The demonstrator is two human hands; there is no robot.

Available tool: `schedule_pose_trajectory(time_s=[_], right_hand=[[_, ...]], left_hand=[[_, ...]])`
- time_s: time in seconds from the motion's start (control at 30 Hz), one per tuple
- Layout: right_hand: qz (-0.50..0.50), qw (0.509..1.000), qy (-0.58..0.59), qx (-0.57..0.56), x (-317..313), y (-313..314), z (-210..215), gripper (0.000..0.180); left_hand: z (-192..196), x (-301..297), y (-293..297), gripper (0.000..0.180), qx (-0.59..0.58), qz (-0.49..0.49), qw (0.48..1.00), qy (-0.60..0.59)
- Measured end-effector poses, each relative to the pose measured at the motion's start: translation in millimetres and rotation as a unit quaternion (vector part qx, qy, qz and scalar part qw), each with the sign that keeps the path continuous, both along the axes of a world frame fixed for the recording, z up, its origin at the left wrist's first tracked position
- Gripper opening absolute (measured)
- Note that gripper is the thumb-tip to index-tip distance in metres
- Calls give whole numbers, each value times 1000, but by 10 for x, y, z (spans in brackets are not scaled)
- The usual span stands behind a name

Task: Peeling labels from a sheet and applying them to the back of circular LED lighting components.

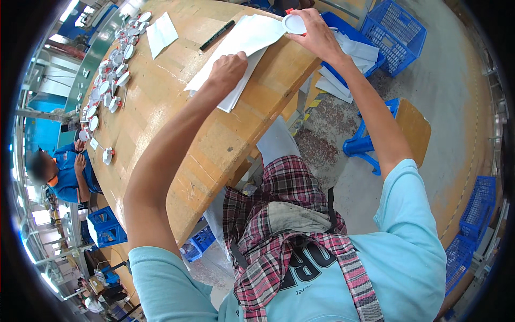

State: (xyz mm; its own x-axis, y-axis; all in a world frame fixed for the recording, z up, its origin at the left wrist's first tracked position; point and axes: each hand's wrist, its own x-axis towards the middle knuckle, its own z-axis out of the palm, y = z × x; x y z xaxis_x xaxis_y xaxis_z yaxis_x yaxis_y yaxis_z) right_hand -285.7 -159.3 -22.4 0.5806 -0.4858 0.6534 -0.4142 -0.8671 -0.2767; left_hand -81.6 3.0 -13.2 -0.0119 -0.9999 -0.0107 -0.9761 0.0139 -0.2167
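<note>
Two bare hands are at work at the far end of a wooden table (pixel 198 166), as I see it from the room.

Right hand (pixel 320 38): closed, gripping a white round piece with red parts (pixel 294 24) between thumb and fingers. The gripped piece is located at the table's far right edge, just beside the far end of the white sheets (pixel 244 40).

Left hand (pixel 229 71): fingers curled inward, resting on the sheets. I cannot tell whether the fingertips pinch any of them.

Surroundings: a black pen (pixel 216 35) lies just left of the sheets. Further left is a separate white sheet (pixel 161 35). A cluster of similar round pieces (pixel 102 88) runs along the table's left side; one single piece (pixel 108 156) sits apart, nearer. A co-worker in blue (pixel 67 174) is positioned beyond the left edge.

Floor, right side: a blue bin (pixel 337 22) containing white sheets stands beside the table. An open blue crate (pixel 397 35) is adjacent to it. A stool with a wooden seat (pixel 417 131) and blue legs stands nearer.
</note>
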Motion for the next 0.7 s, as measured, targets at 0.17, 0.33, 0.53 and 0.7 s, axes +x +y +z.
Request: schedule_pose_trajectory(time_s=[0.17, 0.33, 0.53, 0.7], right_hand=[[37, 999, -29, 1, 65, -37, 143, 56], [75, 995, -69, -7, 344, 13, 220, 59], [157, 988, -14, 1, 911, 103, -54, 60], [159, 986, 53, 4, 1161, 21, -440, 62]], left_hand=[[486, 558, -5, 18, -79, 78, 988, 107], [1194, 1423, 676, 34, -175, 144, 937, 267], [1245, 2033, 2398, 31, -248, 188, 764, 565], [878, 2025, 3992, 24, -342, 296, 581, 677]])
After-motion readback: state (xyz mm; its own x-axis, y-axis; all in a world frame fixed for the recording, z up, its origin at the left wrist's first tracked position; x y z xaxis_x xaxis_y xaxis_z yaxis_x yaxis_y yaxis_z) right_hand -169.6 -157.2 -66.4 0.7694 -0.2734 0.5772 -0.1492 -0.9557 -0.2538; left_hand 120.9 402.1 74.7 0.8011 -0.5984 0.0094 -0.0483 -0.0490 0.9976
